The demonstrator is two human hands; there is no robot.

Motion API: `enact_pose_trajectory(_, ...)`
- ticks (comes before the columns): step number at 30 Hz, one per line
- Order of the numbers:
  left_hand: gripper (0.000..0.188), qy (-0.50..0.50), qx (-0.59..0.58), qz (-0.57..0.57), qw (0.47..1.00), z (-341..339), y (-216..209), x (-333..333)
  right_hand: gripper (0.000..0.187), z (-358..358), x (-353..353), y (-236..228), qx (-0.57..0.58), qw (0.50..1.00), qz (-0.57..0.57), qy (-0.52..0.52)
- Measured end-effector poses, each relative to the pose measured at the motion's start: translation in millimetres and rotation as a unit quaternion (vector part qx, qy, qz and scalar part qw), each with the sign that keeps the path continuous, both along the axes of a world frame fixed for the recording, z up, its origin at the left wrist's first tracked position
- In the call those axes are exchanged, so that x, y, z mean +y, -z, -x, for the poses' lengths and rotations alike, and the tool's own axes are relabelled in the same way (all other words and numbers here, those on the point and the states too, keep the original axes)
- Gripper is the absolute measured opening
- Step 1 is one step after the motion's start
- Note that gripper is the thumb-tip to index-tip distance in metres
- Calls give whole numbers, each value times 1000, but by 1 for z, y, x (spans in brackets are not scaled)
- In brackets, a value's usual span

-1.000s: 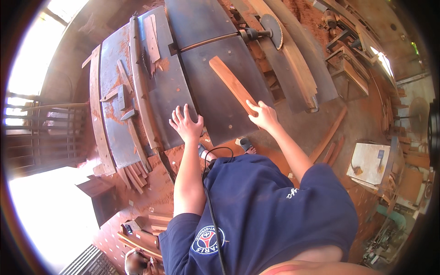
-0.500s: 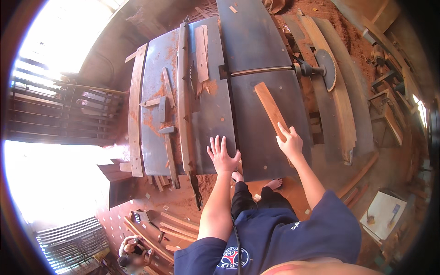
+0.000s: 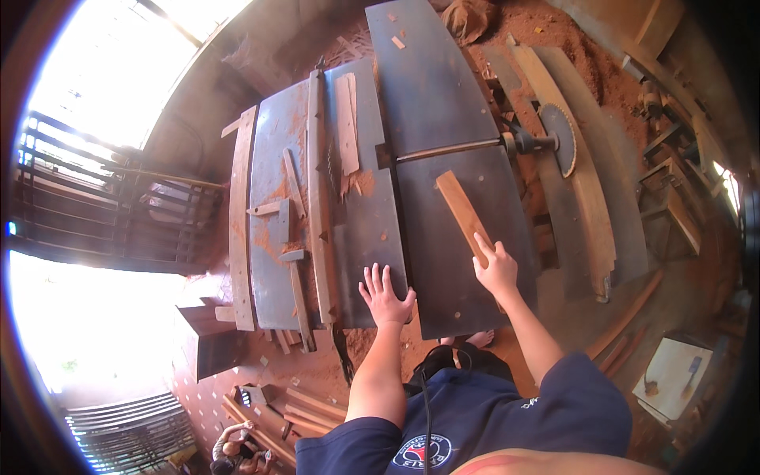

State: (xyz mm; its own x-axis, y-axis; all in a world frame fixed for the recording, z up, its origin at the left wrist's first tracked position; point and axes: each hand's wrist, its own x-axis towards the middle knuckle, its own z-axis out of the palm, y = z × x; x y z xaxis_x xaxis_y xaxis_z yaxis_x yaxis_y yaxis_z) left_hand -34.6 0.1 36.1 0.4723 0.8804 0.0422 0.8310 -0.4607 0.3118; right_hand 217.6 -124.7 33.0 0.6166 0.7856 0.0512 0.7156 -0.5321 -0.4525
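Note:
A dark flat machine table point(image 3: 443, 301) lies in front of me. My left hand point(image 3: 385, 298) rests palm down near its front edge, fingers spread, beside the long seam between its panels. It holds nothing. My right hand point(image 3: 497, 269) grips the near part of a reddish-brown wooden board point(image 3: 459, 207), its index finger stretched along the top. The board lies slanted on the right panel, its far end below a narrow slot point(image 3: 449, 150). Part of its near end is hidden under my right hand and forearm.
A round toothed saw blade point(image 3: 559, 139) stands on a shaft at the table's right. A long wooden rail point(image 3: 319, 198) crosses the left side. Near it lie a hammer point(image 3: 298, 289) and a splintered wood piece point(image 3: 347, 127). At the lower left, another person point(image 3: 237, 451) is beside stacked timber.
My view has tilted, so the table appears lower in the picture. Both hands and the board keep about the same place on the table. The other person's arm has moved.

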Motion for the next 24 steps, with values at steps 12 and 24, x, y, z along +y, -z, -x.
enact_pose_trajectory(12,86,-3,9,20,1000,-2,-3,0,72,-42,66,3,-15,1000,-9,18)
enact_pose_trajectory(24,86,-6,1,34,999,2,-5,-1,76,16,20,3,-19,999,-2,43)
